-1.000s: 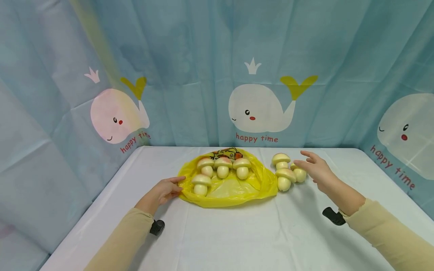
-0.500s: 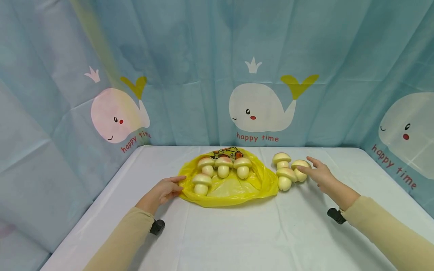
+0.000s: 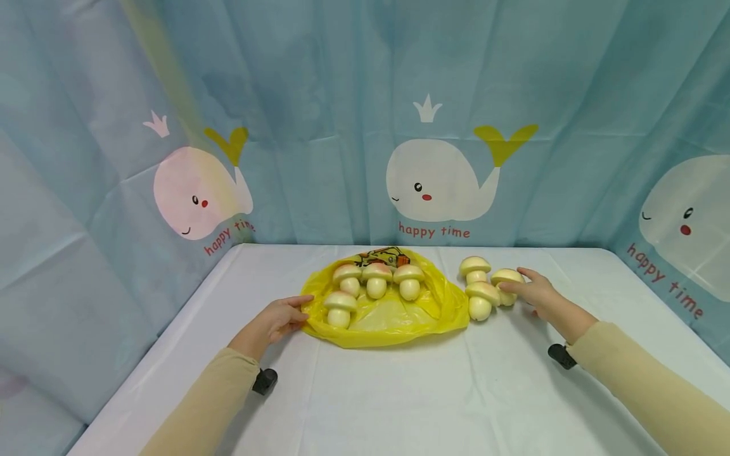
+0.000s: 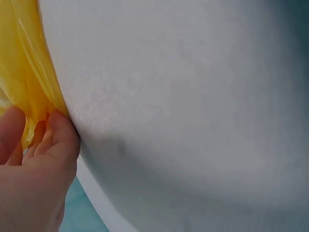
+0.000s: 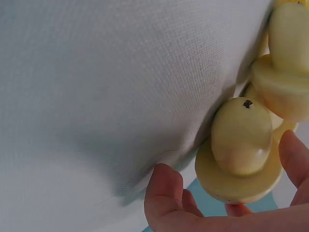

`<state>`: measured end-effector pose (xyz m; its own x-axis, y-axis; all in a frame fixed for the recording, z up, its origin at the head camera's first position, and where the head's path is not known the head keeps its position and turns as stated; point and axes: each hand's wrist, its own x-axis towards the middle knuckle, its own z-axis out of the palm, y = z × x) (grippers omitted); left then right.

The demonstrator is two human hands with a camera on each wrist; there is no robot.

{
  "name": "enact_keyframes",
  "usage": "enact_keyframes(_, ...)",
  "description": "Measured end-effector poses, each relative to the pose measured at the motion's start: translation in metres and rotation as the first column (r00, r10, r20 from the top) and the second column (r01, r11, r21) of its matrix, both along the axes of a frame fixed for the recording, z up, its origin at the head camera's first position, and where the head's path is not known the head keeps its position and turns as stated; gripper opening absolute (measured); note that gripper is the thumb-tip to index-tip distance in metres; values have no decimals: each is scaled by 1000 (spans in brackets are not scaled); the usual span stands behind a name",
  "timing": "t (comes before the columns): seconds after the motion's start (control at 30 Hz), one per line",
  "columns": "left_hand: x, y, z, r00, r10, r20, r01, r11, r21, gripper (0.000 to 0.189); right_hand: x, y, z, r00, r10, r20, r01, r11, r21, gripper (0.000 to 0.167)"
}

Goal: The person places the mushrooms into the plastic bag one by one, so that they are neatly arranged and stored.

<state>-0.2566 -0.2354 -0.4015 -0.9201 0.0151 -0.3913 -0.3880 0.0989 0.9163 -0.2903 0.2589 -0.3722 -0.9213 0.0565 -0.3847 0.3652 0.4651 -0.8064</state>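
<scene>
A yellow plastic bag lies spread on the table with its mouth toward me. Several toy mushrooms, cream with faint pink on the caps, sit inside it. My left hand holds the bag's left edge, the plastic passing between thumb and fingers in the left wrist view. Right of the bag stand three more mushrooms, close together. My right hand is at the rightmost mushroom, fingers and thumb spread around its cap. In the right wrist view gaps show beside the cap; a fingertip appears behind it.
A white cloth covers the table. Behind it hangs a blue curtain printed with whales, which continues along both sides. A black wrist device sits under the left sleeve, another under the right.
My right hand drew back to the right from the loose mushrooms, then came down closer around the rightmost one. My left hand and the bag have stayed in place.
</scene>
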Motion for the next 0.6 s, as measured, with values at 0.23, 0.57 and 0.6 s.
enact_keyframes(0.23, 1, 0, 2, 1000, -7, 2, 7, 1000, -4, 54, -4, 0, -3, 1000, -10, -9, 10, 999, 34, 91)
enact_keyframes(0.57, 0, 0, 0, 1000, 12, -1, -12, 1000, 0, 54, -2, 2, -2, 997, -65, -32, 66, 998, 7, 87)
enact_keyframes(0.6, 0, 0, -1, 1000, 13, -3, -13, 1000, 2, 54, -1, 2, -2, 997, -73, -33, 73, 997, 8, 87)
